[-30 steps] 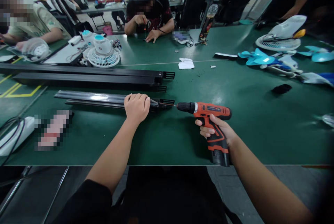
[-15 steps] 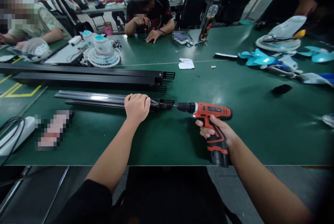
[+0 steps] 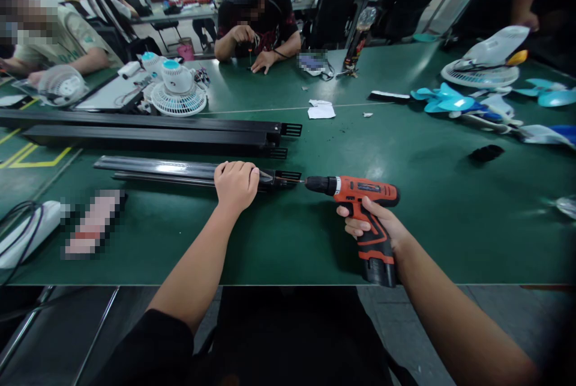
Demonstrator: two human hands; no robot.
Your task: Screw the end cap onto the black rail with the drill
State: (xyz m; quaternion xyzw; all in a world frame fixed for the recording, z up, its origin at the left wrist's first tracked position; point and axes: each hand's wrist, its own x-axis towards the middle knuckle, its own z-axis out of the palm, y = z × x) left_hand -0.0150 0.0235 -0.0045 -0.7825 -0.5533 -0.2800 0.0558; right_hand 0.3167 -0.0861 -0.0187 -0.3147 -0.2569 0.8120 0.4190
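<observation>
the left hand (image 3: 236, 185) lies clenched over a long black rail (image 3: 157, 168) on the green table (image 3: 427, 194), pressing it down near its right end. the right hand (image 3: 373, 227) grasps the handle of an orange cordless drill (image 3: 360, 197); the drill lies level and its bit touches the rail's end piece (image 3: 288, 177). two more black rails (image 3: 148, 129) lie just behind. a small white fan (image 3: 177, 92) stands further back, and some blue fan blades (image 3: 443, 101) lie to the right.
</observation>
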